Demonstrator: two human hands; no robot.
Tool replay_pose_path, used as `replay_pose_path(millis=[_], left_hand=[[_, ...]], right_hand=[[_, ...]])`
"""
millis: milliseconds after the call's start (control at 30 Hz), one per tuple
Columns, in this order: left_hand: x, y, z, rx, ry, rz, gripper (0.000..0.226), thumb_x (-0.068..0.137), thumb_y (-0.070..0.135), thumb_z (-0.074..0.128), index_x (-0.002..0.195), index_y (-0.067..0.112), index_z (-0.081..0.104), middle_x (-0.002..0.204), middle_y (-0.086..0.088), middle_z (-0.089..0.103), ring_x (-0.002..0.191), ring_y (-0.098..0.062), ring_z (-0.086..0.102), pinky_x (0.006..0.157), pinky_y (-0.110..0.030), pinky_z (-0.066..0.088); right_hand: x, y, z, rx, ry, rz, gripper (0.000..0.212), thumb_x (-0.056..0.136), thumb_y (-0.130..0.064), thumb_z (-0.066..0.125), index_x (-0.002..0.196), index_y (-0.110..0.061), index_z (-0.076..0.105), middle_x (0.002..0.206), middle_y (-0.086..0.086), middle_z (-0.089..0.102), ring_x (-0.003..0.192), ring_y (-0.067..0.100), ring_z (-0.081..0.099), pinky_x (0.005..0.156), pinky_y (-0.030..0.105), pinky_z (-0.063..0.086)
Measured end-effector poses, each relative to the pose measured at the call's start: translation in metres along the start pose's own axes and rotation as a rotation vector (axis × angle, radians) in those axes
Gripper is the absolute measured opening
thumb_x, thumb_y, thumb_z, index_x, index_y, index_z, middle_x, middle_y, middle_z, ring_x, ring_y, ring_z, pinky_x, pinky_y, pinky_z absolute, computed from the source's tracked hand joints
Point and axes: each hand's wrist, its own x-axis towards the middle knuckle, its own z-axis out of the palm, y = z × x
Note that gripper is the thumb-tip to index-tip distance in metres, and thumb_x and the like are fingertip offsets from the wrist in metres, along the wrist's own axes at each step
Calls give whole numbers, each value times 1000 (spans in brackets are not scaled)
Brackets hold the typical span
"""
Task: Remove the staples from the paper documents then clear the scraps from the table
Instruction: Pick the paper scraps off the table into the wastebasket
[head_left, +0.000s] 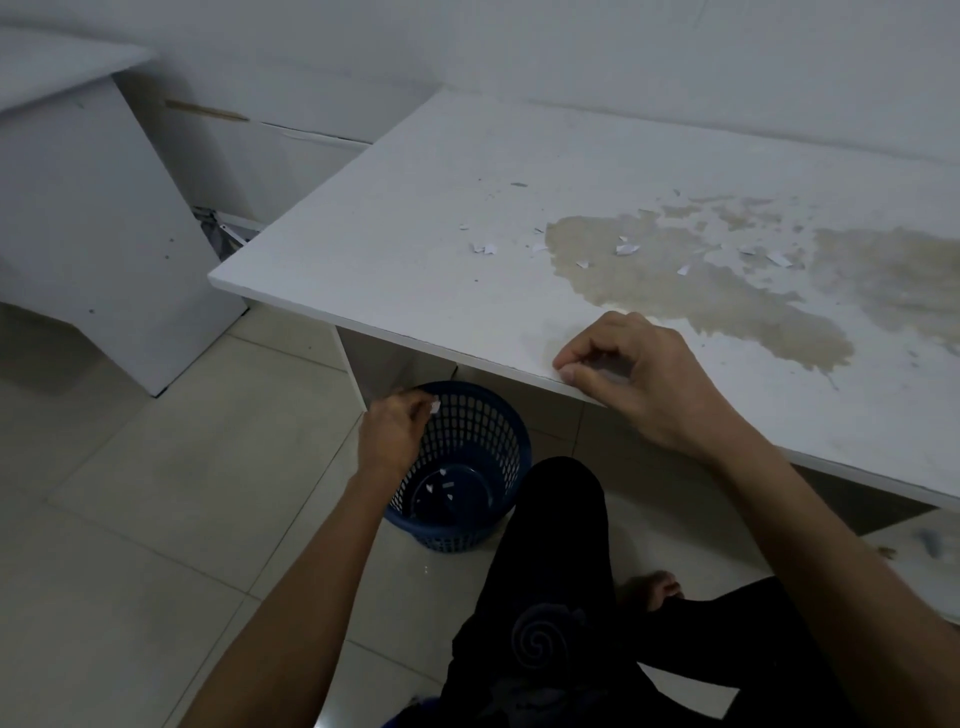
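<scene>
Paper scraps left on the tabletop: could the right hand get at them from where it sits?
Probably yes. The right hand rests at the table edge, and only bare tabletop lies between it and the scraps.

Perforated plastic basket (470, 441), stained matt table (415, 249)

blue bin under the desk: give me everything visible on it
The blue waste basket looks like plastic: round, tapered, with lattice walls and a solid rim and base. It stands upright and open on the tiled floor, partly beneath the front edge of the white table, beside the person's dark-trousered knee. A few white paper scraps lie on its bottom. The left hand hovers over its near-left rim, pinching a small white scrap; whether the hand touches the rim is unclear.
</scene>
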Motion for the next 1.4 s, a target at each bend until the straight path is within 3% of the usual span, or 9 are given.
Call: replay_pose_path(millis=[233, 400, 533, 600, 700, 867, 1100, 1400], left_hand=[[2, 6, -4, -19, 76, -61, 15, 88, 24, 70, 88, 11, 76, 81, -4, 73, 65, -14, 63, 61, -29, 55], [-12, 18, -21, -109, 171, 46, 9, 85, 24, 72, 81, 17, 72, 72, 7, 67, 63, -5, 61, 59, -25, 53], [-32, 40, -39, -166, 194, 139, 3, 85, 25, 73, 84, 27, 70, 75, 20, 60, 68, 1, 60, 59, -7, 46], [-43, 56, -48, -201, 208, 201, 4, 85, 25, 73, 86, 28, 70, 77, 22, 59, 69, 0, 60, 59, -6, 44], [-57, 86, -57, -277, 224, 323, 6, 86, 24, 72, 92, 25, 71, 84, 21, 60, 70, -4, 61, 60, -8, 45], [-62, 135, -56, -406, 181, 453, 30, 88, 26, 72, 116, 18, 69, 99, 10, 65, 77, -6, 64, 66, -17, 53], [-57, 152, -51, -495, 204, 390, 17, 89, 21, 70, 105, 14, 72, 93, 9, 67, 77, -10, 65, 60, -30, 56], [-62, 132, -55, -447, 216, 339, 4, 91, 23, 68, 94, 23, 70, 87, 16, 64, 77, -13, 65, 60, -28, 55]], right_hand=[[-1, -2, 0, 7, 2, 7, 3, 89, -22, 72, 90, -25, 73, 91, -11, 67, 91, 5, 57, 77, 8, 38], [-1, -2, -1, 47, 13, 17, 6, 89, -19, 72, 92, -24, 73, 90, -11, 68, 91, 5, 58, 78, 7, 40], [-2, -3, 0, 66, 30, 33, 8, 88, -21, 72, 92, -27, 72, 91, -14, 69, 91, 4, 61, 80, 9, 44], [-2, -3, -1, 101, 40, 58, 6, 88, -22, 73, 90, -28, 72, 88, -14, 70, 89, 5, 63, 80, 14, 47], [-2, -5, 0, 199, 49, 81, 4, 87, -23, 75, 86, -26, 72, 82, -11, 71, 82, 9, 66, 77, 23, 52], [-2, -15, 7, 338, 26, 61, 3, 87, -25, 75, 88, -24, 72, 79, -8, 72, 76, 10, 67, 72, 25, 51], [-6, -15, 5, 406, -1, 64, 4, 91, -28, 70, 94, -28, 67, 80, -4, 76, 79, 25, 70, 81, 47, 55], [-6, -16, 0, 398, -71, 57, 2, 96, -23, 64, 96, -24, 65, 83, -6, 76, 84, 16, 70, 82, 32, 53]])
